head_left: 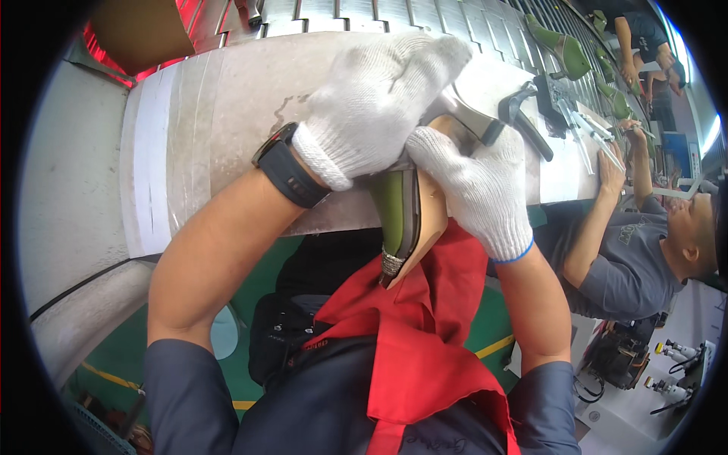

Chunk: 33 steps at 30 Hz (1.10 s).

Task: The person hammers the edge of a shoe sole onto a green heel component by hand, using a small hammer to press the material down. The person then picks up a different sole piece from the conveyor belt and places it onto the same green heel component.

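A green high-heeled shoe (393,208) points its toe down toward my body, its tan sole (432,208) turned to the right. Silvery trim circles the toe end. My left hand (383,98), in a white knit glove, is closed over the upper part of the shoe and hides much of it. On the sole side, my right hand (485,186), gloved too, grips the shoe with its thumb near the heel end. A pale heel with a dark tip (491,133) sticks out above the right hand. My left wrist carries a black watch (292,165).
The pale worktable (227,114) lies under my hands, beside a slatted metal conveyor (318,15). More green heeled shoes (565,49) stand on it. Black-handled tools (527,125) and slim white tubes (595,133) lie at right, near a co-worker (629,250). A red apron (425,341) covers my lap.
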Each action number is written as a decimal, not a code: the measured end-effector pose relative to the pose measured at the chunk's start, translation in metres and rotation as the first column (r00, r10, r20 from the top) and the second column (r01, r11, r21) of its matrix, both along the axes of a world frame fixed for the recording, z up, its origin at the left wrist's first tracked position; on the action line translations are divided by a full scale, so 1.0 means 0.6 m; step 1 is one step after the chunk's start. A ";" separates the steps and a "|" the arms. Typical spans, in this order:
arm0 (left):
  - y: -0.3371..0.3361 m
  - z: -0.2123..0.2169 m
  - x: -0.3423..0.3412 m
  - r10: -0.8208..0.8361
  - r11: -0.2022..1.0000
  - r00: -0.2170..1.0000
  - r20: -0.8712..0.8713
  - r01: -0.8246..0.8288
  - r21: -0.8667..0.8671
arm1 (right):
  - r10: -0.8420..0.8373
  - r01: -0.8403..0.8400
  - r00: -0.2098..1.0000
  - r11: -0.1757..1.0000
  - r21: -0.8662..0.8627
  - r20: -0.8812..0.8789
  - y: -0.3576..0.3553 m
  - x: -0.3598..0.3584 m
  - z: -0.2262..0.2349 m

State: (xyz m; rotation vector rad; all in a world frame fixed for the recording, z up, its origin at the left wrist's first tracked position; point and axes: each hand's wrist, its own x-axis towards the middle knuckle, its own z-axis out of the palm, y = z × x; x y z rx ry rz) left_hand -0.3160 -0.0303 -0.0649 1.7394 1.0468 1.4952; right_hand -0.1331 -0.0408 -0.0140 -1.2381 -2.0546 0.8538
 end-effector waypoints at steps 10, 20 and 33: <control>0.003 -0.003 0.003 -0.078 0.992 0.993 0.083 0.086 -0.090 | 0.128 -0.072 0.989 0.846 -0.529 0.070 -0.013 0.061 0.039; -0.001 0.002 0.001 -0.025 0.994 0.999 0.037 0.028 -0.104 | 0.057 -0.097 0.989 0.946 -0.310 -0.136 -0.023 0.013 0.019; -0.161 -0.017 -0.102 0.258 0.966 0.954 -0.155 -0.258 0.019 | 0.313 -0.395 0.828 0.914 0.088 0.465 0.001 0.030 0.057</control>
